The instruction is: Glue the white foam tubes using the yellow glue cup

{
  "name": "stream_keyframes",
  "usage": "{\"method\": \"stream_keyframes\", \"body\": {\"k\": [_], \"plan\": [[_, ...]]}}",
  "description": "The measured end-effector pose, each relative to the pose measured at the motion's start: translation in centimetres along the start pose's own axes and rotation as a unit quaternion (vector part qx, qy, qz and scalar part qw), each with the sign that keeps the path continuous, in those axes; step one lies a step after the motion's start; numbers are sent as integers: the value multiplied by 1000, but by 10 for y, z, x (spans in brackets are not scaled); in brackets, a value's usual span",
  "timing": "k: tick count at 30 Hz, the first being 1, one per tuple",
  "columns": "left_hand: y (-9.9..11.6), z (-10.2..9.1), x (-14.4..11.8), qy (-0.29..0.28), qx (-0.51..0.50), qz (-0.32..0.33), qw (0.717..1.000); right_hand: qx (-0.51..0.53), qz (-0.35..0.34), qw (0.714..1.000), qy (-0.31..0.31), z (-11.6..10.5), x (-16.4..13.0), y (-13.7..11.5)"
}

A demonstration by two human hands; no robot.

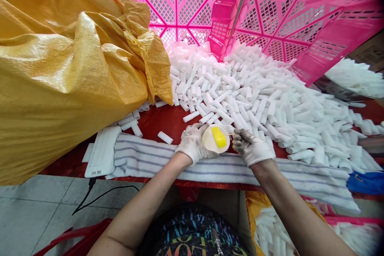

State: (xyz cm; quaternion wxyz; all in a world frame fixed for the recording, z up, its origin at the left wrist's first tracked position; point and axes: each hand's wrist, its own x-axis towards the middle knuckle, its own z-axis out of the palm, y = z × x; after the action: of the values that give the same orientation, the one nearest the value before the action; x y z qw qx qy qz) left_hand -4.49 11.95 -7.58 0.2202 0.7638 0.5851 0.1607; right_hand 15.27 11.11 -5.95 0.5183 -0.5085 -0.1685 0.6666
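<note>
Both my hands wear whitish gloves with grey stains on the fingers. My left hand (195,142) is closed on the left side of a small round cream-coloured dish (209,141). In the dish lies a bright yellow block (219,137); its material cannot be made out. My right hand (252,146) pinches a thin pale stick (229,134), which runs left to the yellow block. Whether the stick is fixed to the block or only touches it is unclear. Just beyond the hands, many short white tubes (216,106) lie heaped on the red tabletop (150,124).
Under my wrists runs a striped towel (150,156) along the table edge. A white power strip or charger-like box (102,152) with a black cable lies left. A big yellow sack (75,80) fills the left side. Pink crates (177,4) stand tipped behind the tubes.
</note>
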Motion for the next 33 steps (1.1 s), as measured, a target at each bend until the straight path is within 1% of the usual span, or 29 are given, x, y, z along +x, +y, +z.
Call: {"method": "stream_keyframes", "body": {"k": [4,11,16,18,20,21,22,24,26,27,28,29,30,31,32,33], "plan": [[1,-1,0,-5,9,-11,1000,-8,-52,999,1,1,-2,7],[0,3,-1,12,14,-7,1000,-48,-63,997,1,-10,-7,12],[1,1,-1,2,11,0,1000,-120,-77,989,41,-14,-21,11],[1,-1,-1,4,10,3,1000,-150,-113,982,37,-16,-30,11],[1,0,-1,7,6,5,1000,-186,-161,969,15,-18,-36,10],[0,0,-1,8,3,7,1000,-201,-175,964,1,-19,-37,10],[0,1,-1,9,1,9,1000,-209,-176,962,-10,-20,-36,9],[0,2,-1,12,0,4,1000,-202,-138,970,-7,-23,-30,8],[0,3,-1,15,2,-5,1000,-184,-78,979,36,-26,-20,7],[0,3,-1,14,4,-7,1000,-186,-55,979,62,-28,-16,7],[1,2,-1,13,4,-6,1000,-205,-44,974,83,-30,-13,7],[1,1,-1,12,3,-3,1000,-244,-48,964,93,-32,-10,8],[1,1,0,9,2,2,1000,-299,-71,948,89,-33,-10,8],[0,0,0,6,1,6,1000,-363,-111,922,70,-34,-10,8],[0,0,0,3,1,8,1000,-431,-165,886,40,-33,-11,8],[0,0,0,2,0,7,1000,-494,-225,840,6,-32,-12,8]]}}
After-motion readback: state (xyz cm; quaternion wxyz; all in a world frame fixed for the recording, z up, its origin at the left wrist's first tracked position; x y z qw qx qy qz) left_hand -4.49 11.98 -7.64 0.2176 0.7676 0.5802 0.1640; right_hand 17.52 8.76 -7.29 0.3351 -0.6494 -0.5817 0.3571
